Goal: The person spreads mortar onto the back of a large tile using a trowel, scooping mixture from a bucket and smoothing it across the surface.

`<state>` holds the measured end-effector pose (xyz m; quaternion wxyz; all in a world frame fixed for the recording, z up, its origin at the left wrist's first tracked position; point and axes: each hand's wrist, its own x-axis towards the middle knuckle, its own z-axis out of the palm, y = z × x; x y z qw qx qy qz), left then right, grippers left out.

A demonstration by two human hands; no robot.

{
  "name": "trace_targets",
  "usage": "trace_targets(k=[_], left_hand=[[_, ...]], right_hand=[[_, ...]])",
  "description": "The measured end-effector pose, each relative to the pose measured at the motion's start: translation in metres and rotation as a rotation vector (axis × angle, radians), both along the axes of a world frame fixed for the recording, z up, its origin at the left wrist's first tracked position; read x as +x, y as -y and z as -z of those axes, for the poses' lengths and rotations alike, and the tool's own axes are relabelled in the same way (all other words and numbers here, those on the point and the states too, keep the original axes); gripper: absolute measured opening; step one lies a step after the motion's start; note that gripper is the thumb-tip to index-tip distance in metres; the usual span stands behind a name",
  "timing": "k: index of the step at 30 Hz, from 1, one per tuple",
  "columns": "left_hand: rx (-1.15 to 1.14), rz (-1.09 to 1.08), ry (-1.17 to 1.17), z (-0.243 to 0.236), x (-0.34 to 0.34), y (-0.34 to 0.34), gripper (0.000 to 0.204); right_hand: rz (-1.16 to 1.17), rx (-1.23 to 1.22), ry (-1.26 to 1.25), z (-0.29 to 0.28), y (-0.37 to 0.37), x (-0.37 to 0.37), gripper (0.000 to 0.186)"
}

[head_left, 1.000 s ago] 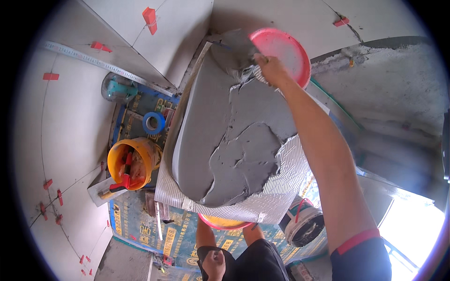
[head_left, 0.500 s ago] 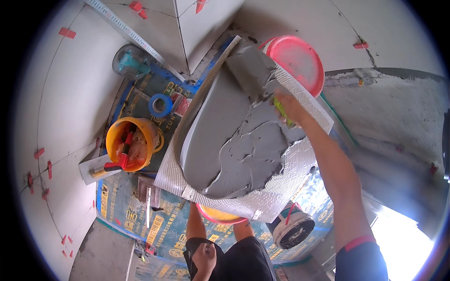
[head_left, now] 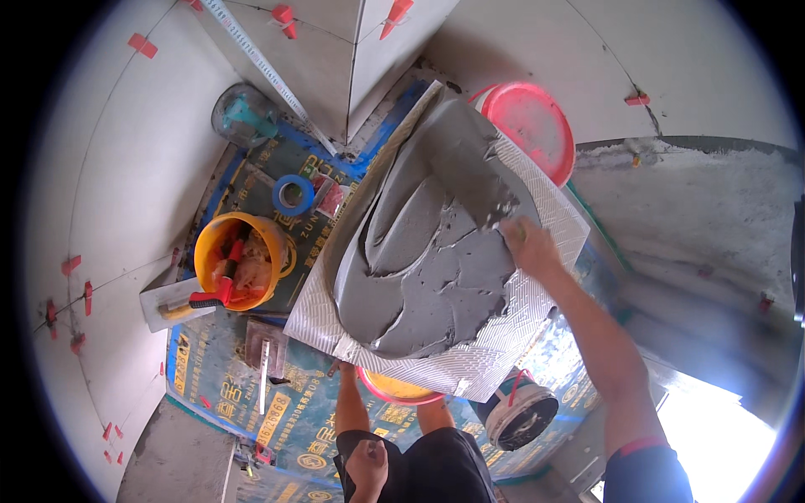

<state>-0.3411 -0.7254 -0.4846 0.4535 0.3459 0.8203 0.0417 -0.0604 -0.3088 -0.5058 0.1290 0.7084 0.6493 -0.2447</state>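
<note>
My right hand (head_left: 527,247) is closed round the handle of a trowel, its mortar-smeared blade (head_left: 474,189) in a thick layer of grey mortar (head_left: 394,310) on a square tile (head_left: 457,373) with a ridged surface. The tile rests raised on a bucket, whose red rim (head_left: 390,392) shows beneath it. My left hand (head_left: 369,469) is closed low over my dark shorts; what it holds, if anything, I cannot make out.
At left stand a yellow bucket (head_left: 210,268) with red-handled tool, a trowel (head_left: 168,298), blue tape (head_left: 293,194) and a teal power tool (head_left: 247,113). A pink-lidded bucket (head_left: 528,126) is behind the tile; a white bucket (head_left: 511,415) lies right. Tiled walls (head_left: 109,193) surround the corner.
My right hand and trowel have swept down toward me, leaving fresh curved strokes in the upper mortar. The view has shifted. My left hand stays low and closed.
</note>
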Motion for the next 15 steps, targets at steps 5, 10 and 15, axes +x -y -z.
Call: trace_targets(k=[5,10,15], left_hand=[[0.002,-0.037,0.036,-0.001,-0.003,0.003,0.022],[0.105,-0.062,0.031,0.007,-0.003,0.009,0.022],[-0.032,-0.074,0.038,0.002,-0.014,0.013,0.02]], right_hand=[[0.307,-0.039,-0.352,0.008,-0.101,-0.023,0.056],[0.466,-0.232,-0.543,0.006,-0.129,-0.061,0.053],[0.215,-0.32,-0.549,0.037,-0.048,-0.108,0.038]])
